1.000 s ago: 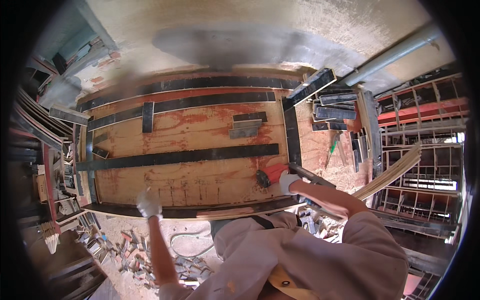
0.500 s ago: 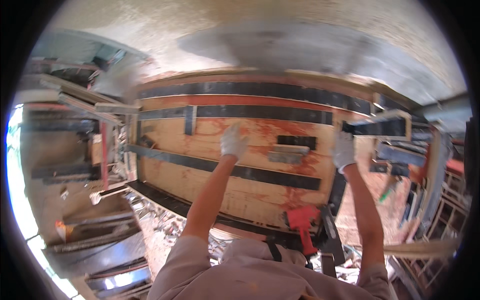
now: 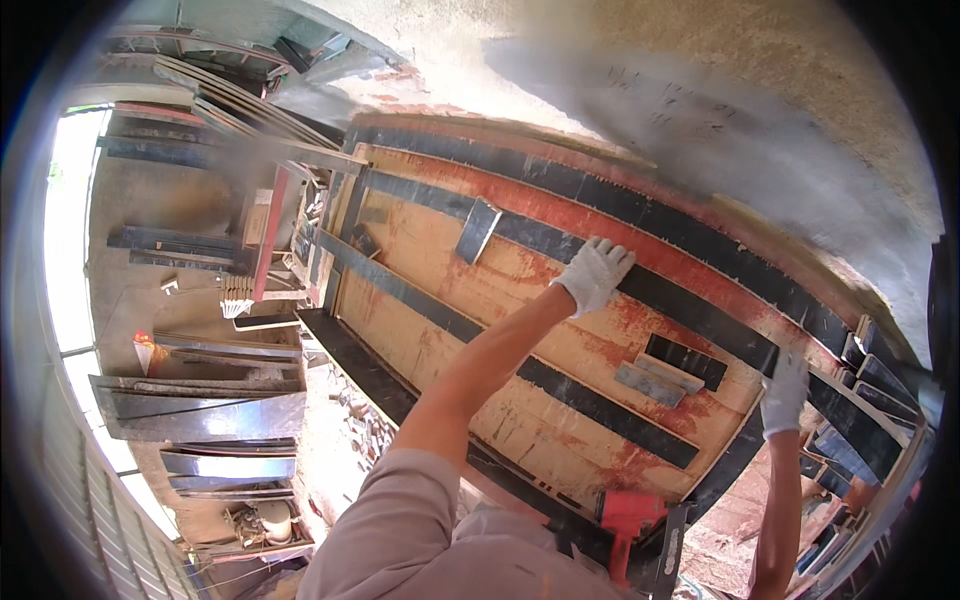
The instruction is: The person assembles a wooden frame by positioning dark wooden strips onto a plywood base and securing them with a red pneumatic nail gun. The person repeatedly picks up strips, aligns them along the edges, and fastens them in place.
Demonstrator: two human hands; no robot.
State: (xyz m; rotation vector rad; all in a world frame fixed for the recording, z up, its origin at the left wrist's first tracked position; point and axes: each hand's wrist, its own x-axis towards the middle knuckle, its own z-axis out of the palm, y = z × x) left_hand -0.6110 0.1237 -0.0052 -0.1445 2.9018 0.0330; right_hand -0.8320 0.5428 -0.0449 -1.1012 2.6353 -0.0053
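Note:
A large wooden panel (image 3: pixel 420 240) with black strips across it and red stains lies in front of me. My left hand (image 3: pixel 597 275), in a white glove, rests over a long black strip (image 3: pixel 690 312) near its middle, fingers bent over its far edge. At the strip's right end, my right hand (image 3: pixel 785 392), gloved too, touches it with fingers stretched out and a little blurred. A short black-faced block (image 3: pixel 478 232) lies across the strip farther left. Short grey pieces (image 3: pixel 660 380) and a short black piece (image 3: pixel 685 362) lie nearer me.
A red power tool (image 3: pixel 630 515) sits at the near edge, by my body. Stacked boards (image 3: pixel 230 415) stand on the left, beside rubble (image 3: pixel 355 430). More dark boards (image 3: pixel 855 425) lean at the right. A stained wall (image 3: pixel 700 110) rises behind the panel.
The view has turned, so the panel now slants down to the right. My left hand has moved from the bare wood onto the long strip. My right hand has come to its end.

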